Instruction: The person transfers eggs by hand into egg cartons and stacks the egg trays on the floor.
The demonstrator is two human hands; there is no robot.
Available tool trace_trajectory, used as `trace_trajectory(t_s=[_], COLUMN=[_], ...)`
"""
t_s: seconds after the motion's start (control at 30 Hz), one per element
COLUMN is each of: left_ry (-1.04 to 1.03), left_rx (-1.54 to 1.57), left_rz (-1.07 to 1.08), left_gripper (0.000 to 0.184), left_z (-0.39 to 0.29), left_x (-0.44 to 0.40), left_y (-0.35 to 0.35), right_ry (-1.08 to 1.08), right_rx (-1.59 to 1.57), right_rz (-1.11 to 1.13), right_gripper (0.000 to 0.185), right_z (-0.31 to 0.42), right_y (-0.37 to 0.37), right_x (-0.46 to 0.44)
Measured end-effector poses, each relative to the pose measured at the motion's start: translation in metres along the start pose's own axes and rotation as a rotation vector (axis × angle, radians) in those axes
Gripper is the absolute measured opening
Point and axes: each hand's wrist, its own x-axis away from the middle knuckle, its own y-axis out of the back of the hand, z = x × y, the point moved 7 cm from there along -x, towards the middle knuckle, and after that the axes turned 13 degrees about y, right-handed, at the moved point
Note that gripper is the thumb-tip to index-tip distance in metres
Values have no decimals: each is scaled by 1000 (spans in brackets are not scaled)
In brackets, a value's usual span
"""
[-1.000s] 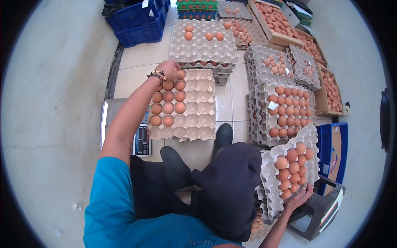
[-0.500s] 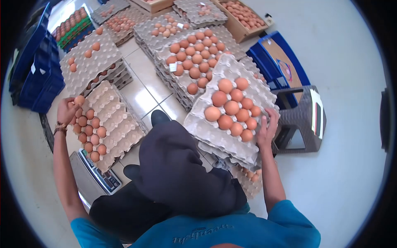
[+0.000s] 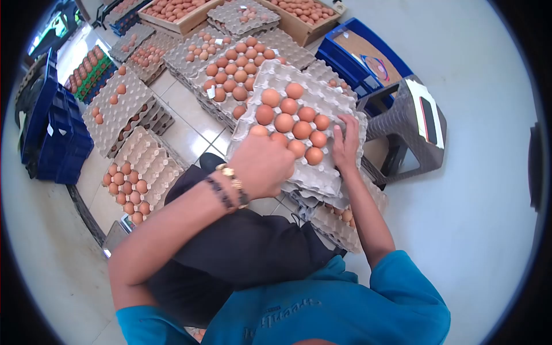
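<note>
My left hand [image 3: 261,164] is closed, knuckles up, over the lower-left part of a grey egg tray [image 3: 336,95]. Its fingertips are hidden beneath it, where an egg was seen in this hand a moment earlier. Several brown eggs [image 3: 283,122] sit in the middle of this tray, which tops a stack. My right hand [image 3: 345,146] touches the tray's right edge with fingers stretched out and apart. At my left, a second tray [image 3: 164,167] has brown eggs [image 3: 126,188] grouped on its left side.
Ahead stand stacked egg trays [image 3: 236,72] and wooden boxes of eggs [image 3: 178,10]. Blue crates [image 3: 54,138] are at the far left, another blue crate [image 3: 368,54] at the right. A dark stool [image 3: 397,123] stands beside my right hand. Below the left tray, a scale shows partly.
My left hand has moved right, from the left tray to above the right tray; the egg at its fingers is now hidden. My right hand stays at the tray's edge. The view has shifted.
</note>
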Motion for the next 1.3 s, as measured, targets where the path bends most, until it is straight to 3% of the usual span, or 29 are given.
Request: trace_trajectory(t_s=[0.33, 0.43, 0.53, 0.63, 0.73, 0.8, 0.87, 0.9, 0.93, 0.97, 1.0, 1.03, 1.1, 1.2, 1.3], left_ry=[-64, 129, 188, 74, -21, 15, 111, 226, 174, 256, 247, 308, 106, 260, 798], left_rx=[-227, 121, 618, 666, 589, 592, 397, 271, 218, 235, 161, 128, 41, 44, 149], left_rz=[-21, -154, -49, -311, -521, -491, -374, -372, -474, -546, -427, -445, -670, -519, -442], left_gripper=[15, 19, 28, 33, 36, 31, 24, 22, 21, 13, 11, 13, 18, 32, 49], left_z=[-34, -7, 29, 52, 44, 31, 19, 18, 16, 19, 18, 22, 23, 58, 130], left_x=[-37, -30, -52, -100, -145, -168, -190, -193, -191, -192, -195, -198, -189, -136, -88], left_y=[-58, -40, -24, -19, -16, -25, -39, -42, -49, -56, -59, -68, -67, -11, 5], right_ry=[-9, -15, -28, -37, -53, -58, -28, -1, -7, -16, -28, -42, -52, -20, 52], right_rx=[-40, -46, -48, -33, -54, -33, -25, -29, -28, -34, -33, -29, -49, -33, 81], right_rz=[-35, -41, -45, -39, -28, -30, -25, -30, -15, 5, 22, 31, 40, 20, 18], right_gripper=[33, 33, 33, 34, 34, 34, 33, 34, 34, 34, 34, 34, 35, 36, 37], right_z=[1, -1, -3, -5, -4, -7, -10, -13, -18, -21, -27, -29, -19, -21, -21], right_y=[3, 2, 2, 2, 1, 0, -4, -6, -8, -10, -11, -12, -9, -8, -5], right_x=[-2, 1, 0, 2, 2, 4, 6, 7, 9, 12, 15, 14, 9, 9, 9])
